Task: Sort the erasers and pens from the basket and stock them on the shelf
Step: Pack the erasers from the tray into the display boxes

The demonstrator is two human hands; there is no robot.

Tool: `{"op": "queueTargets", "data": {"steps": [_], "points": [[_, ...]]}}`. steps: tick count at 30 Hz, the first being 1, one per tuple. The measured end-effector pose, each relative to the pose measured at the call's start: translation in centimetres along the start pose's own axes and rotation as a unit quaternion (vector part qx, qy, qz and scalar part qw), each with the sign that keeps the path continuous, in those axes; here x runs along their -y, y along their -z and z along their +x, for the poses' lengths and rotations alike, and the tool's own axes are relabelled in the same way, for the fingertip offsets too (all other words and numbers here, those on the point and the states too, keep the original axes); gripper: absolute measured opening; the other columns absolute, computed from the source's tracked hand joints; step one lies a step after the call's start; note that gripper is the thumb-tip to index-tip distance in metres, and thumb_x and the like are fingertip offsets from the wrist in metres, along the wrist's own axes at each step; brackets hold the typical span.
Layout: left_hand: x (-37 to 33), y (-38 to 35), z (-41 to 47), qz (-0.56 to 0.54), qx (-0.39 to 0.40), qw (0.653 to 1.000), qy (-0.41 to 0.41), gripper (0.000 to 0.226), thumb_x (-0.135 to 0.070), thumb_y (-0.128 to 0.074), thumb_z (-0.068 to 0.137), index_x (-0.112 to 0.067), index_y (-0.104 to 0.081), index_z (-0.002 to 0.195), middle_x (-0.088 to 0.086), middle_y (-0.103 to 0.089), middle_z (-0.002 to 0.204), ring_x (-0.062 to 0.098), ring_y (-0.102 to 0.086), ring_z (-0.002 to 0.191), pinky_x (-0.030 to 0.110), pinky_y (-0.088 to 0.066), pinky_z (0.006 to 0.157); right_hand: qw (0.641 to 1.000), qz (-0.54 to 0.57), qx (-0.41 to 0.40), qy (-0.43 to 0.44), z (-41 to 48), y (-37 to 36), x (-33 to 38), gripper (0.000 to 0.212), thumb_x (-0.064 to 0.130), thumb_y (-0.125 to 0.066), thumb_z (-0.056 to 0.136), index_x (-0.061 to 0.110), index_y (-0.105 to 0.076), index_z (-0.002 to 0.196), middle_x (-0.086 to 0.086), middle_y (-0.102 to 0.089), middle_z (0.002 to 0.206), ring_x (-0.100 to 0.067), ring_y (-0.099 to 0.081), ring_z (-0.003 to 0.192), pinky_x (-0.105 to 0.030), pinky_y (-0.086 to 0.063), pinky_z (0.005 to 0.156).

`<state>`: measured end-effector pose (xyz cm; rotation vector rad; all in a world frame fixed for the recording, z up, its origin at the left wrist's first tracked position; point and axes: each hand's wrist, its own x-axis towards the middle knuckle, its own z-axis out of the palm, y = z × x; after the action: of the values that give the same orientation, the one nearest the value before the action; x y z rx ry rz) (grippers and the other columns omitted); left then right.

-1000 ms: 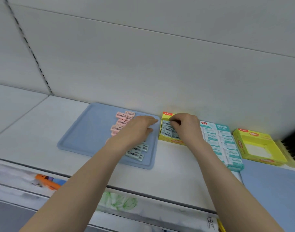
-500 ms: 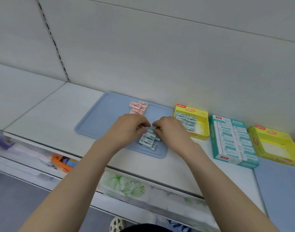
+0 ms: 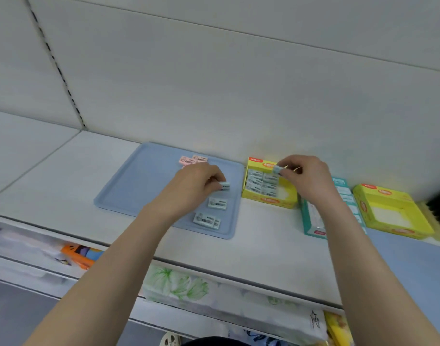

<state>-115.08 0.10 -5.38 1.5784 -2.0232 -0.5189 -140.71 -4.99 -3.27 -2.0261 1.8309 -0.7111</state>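
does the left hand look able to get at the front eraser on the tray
Probably yes: the front eraser lies uncovered on the tray beside the left hand, though that hand holds another eraser.

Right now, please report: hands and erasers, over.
Left hand grips blue eraser over tray. Right hand pinches second eraser above yellow box. Loose erasers lie on tray.
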Motion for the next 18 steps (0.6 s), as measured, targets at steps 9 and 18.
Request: {"op": "queueTargets", "data": {"steps": [9, 18], "points": [[-2.2, -2.7, 3.3, -0.059, 0.007, 0.998, -0.001, 0.014, -0.018, -0.061, 0.092, -0.019, -0.07, 0.103, -0.005, -0.065, 0.093, 0.01, -0.058, 0.083, 0.022, -0.041, 0.073, 0.994, -0.086, 0.071, -0.002, 0.5, -2.3, -0.6, 0.014, 0.019, -0.072, 0.083, 0.021, -0.076, 0.096, 0.0, -0.069, 0.09, -0.015, -0.06, 0.083, -0.023, -0.041, 0.072], [-2.3, -3.3, 4.5, -0.091, -0.001, 0.996, 0.011, 0.015, -0.018, -0.061, 0.092, -0.024, -0.069, 0.104, -0.013, -0.066, 0.091, 0.005, -0.062, 0.086, 0.027, -0.049, 0.08, 0.998, -0.056, -0.036, 0.021, 0.1, -3.6, -1.4, 0.009, 0.025, -0.069, 0.086, 0.02, -0.075, 0.087, 0.002, -0.068, 0.086, -0.017, -0.062, 0.08, -0.026, -0.04, 0.067]]}}
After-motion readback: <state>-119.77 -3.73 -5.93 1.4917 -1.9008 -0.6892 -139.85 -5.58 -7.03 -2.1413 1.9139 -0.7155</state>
